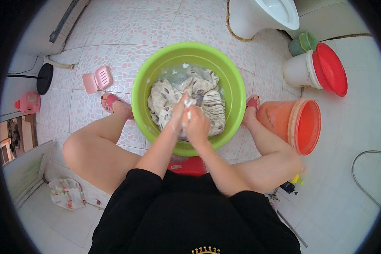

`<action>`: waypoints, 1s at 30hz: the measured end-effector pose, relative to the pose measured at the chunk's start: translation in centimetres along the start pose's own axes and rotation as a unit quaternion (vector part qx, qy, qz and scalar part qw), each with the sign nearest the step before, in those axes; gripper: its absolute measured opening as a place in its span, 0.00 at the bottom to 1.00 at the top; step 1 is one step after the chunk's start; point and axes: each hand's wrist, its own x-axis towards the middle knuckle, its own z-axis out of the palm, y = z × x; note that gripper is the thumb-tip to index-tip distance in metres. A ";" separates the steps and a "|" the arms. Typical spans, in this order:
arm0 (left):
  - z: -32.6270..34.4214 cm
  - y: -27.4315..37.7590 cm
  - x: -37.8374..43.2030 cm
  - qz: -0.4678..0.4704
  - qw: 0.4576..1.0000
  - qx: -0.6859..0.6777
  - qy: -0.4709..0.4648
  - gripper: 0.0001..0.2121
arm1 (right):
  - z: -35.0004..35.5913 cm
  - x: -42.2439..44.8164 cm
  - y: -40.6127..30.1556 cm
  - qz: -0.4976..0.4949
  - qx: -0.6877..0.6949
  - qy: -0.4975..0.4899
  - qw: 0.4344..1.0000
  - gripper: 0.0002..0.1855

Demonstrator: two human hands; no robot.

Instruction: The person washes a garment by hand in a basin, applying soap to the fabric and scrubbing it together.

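A lime-green plastic basin (139, 98) stands on the floor between my feet. In it, wet cream-coloured cloth (163, 92) with a dark leaf print lies bunched in cloudy water (174, 74). One part of the cloth, at the right, bears dark stripes. Both hands meet over the near middle of the basin. My left hand (178, 111) grips a bunched piece of the cloth, fingers pointing away from me. Pressed against it, my right hand (197, 124) is closed in a fist on the same bunch. White suds coat the fingers, and the gripped part is mostly hidden.
An open pink soap box (96, 80) lies on the tiles at left. To the right are an orange bucket (276, 119) on its side, a white bucket (297, 70) with a red basin (333, 70), and a green bin (300, 46). A toilet (254, 19) stands beyond.
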 end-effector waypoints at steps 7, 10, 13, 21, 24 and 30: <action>6.3 0.2 -5.1 -0.020 0.964 0.263 0.043 0.29 | -3.3 8.1 8.2 0.091 -0.090 -0.079 0.989 0.12; 5.8 2.4 -5.7 0.057 0.968 0.243 -0.036 0.27 | -6.2 8.4 7.3 -0.012 0.131 -0.189 0.973 0.16; 5.7 3.8 -5.8 0.143 0.950 0.238 -0.141 0.24 | -7.7 8.2 6.5 -0.089 0.232 -0.290 0.924 0.28; 5.9 7.1 -7.0 0.223 0.889 0.318 -0.244 0.16 | -8.4 5.8 3.7 0.073 0.206 -0.341 0.914 0.31; 3.7 8.7 -6.4 0.220 0.867 0.378 -0.240 0.21 | -10.0 5.1 4.8 0.092 0.267 -0.334 0.899 0.31; -1.8 5.5 -2.9 0.026 0.922 0.382 -0.056 0.32 | -13.7 3.1 5.4 0.100 0.515 -0.265 0.810 0.29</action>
